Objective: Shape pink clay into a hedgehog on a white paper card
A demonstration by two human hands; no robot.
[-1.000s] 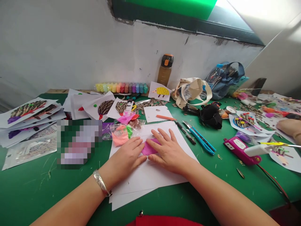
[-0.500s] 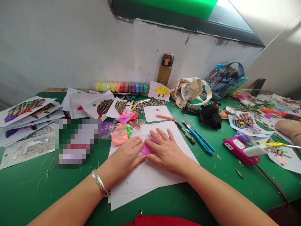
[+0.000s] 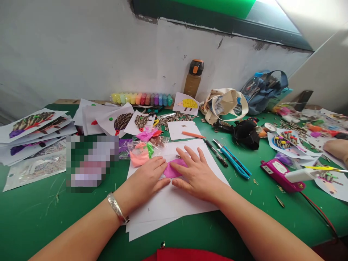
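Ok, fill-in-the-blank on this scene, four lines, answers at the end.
1. The fingers of the left hand and right hand touch a flattened pink piece, which lies on white ____.
2. The silver bangle is worn on the ____ wrist.
3. The utility knife beside the black pen has a bright ____ body.
4. Right behind the upright bottle is the ____.

Missing words, in order: paper; left; blue; wall.

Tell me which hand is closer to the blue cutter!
Right. The right hand lies spread on the pink clay, with the black pen between it and the blue cutter. The left hand is farther away, by the clay's left edge.
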